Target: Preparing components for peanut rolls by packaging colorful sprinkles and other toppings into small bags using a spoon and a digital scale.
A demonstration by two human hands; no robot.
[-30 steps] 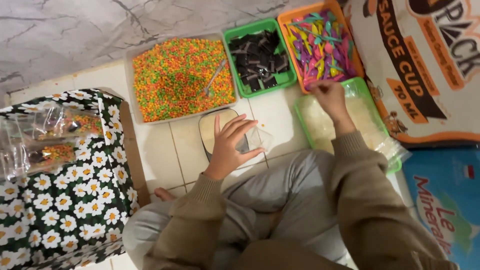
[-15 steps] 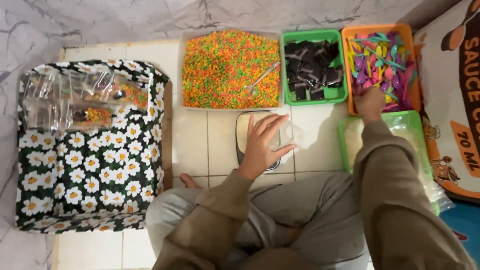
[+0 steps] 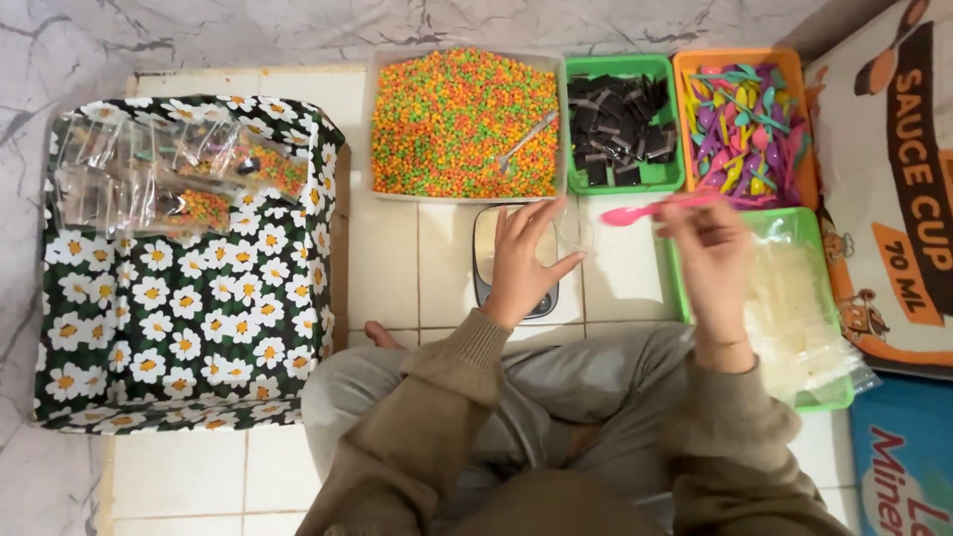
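Pink spoon [image 3: 640, 210], pinched in the right hand [image 3: 707, 243], hangs beside the scale [image 3: 514, 260]; left hand [image 3: 524, 260] rests open there. Likely packing; next, careful placing.

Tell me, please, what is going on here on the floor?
A person sits on the tiled floor. Their right hand holds a pink plastic spoon, while the left hand rests on a small scale. Ahead stand a tray of coloured sprinkles, a green tray of dark pieces and an orange tray of spoons.
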